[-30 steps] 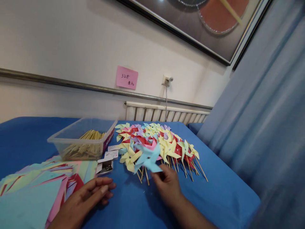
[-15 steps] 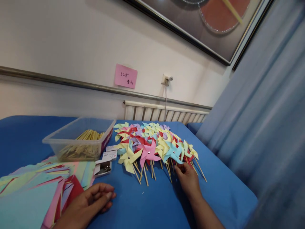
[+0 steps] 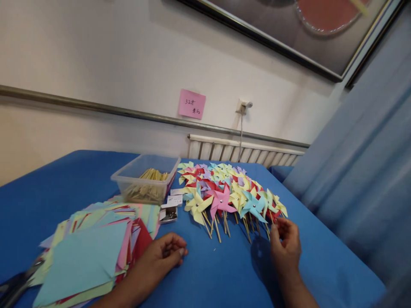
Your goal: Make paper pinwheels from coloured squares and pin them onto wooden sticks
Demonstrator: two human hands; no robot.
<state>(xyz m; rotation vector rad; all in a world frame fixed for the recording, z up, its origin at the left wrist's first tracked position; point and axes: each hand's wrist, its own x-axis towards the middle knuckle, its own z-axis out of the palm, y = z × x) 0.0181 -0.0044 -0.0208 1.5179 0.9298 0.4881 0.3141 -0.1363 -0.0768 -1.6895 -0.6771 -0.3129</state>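
Note:
My right hand (image 3: 285, 247) hovers just right of the front row of paper pinwheels (image 3: 221, 188), its fingers loosely curled with nothing in them. The nearest one is a light blue pinwheel (image 3: 253, 206) lying on its stick beside a pink pinwheel (image 3: 221, 201). My left hand (image 3: 162, 256) rests on the blue tablecloth (image 3: 224, 273) with its fingers curled into a loose fist. It sits at the right edge of a stack of coloured paper squares (image 3: 86, 252).
A clear plastic tub (image 3: 128, 177) holding wooden sticks (image 3: 150, 175) stands behind the paper. A small open box of pins (image 3: 168, 213) lies beside it. Scissors (image 3: 13, 287) show at the bottom left. A blue curtain (image 3: 369, 171) hangs at the right, and a radiator (image 3: 240, 152) runs along the wall.
My right hand laid the light blue pinwheel on the front row and drew back to the right. My left hand's fingers curled in. The camera turned left.

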